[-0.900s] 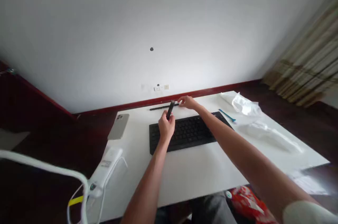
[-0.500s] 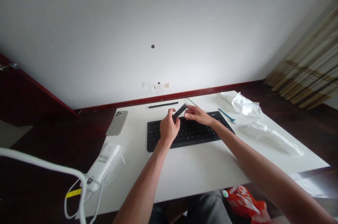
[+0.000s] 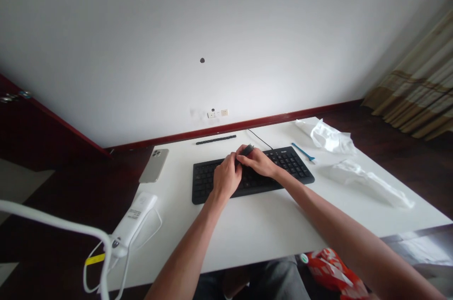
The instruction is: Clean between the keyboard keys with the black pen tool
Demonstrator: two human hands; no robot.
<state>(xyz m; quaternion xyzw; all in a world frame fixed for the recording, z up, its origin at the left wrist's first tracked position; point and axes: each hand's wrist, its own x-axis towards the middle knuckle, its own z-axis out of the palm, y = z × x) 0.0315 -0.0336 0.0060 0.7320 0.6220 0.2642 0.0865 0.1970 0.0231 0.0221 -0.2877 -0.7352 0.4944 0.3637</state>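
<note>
My left hand (image 3: 226, 178) and my right hand (image 3: 258, 162) meet above the middle of a black keyboard (image 3: 288, 165). Between their fingertips is a small dark stick-shaped object (image 3: 248, 150), with only its upper end showing. The rest is hidden by my fingers. Both hands seem to pinch it. The keyboard lies on a white table (image 3: 255, 229), and my palms hover close over its keys.
Behind the keyboard lies a thin black strip (image 3: 215, 139), and a black cable (image 3: 260, 138) runs from the keyboard's back edge. A smartphone (image 3: 154, 165) and a white corded device (image 3: 132, 224) are on the left; a blue plastic piece (image 3: 302, 151) and white plastic wrap (image 3: 327, 137) are on the right.
My hands have come together over the keyboard. The dark object has dropped lower and now sits mostly hidden between both hands, whereas earlier it stood out from my left hand.
</note>
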